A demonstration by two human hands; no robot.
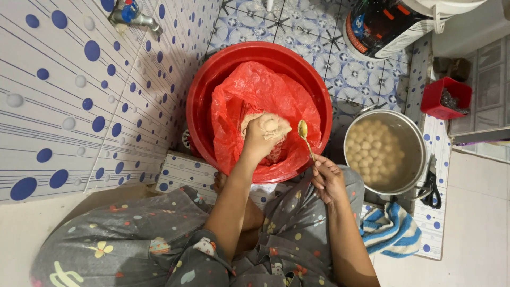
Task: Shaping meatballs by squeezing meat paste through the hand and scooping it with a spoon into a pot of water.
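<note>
My left hand [260, 139] is closed around a lump of pale pink paste [273, 126], squeezing a round ball out at the top of the fist. It hovers over a red plastic bag [239, 101] of the same paste, which lies inside a red basin [204, 90]. My right hand [328, 178] holds a metal spoon [304, 135] by its handle, bowl upward, just right of the squeezed ball. To the right stands a metal pot [411, 133] of water with several pale balls [374, 146] floating in it.
A tap [133, 15] sticks out of the dotted tile wall at upper left. A large bucket [393, 24] stands behind the pot. A small red box [445, 97], black scissors [431, 187] and a blue striped cloth [390, 229] lie at right.
</note>
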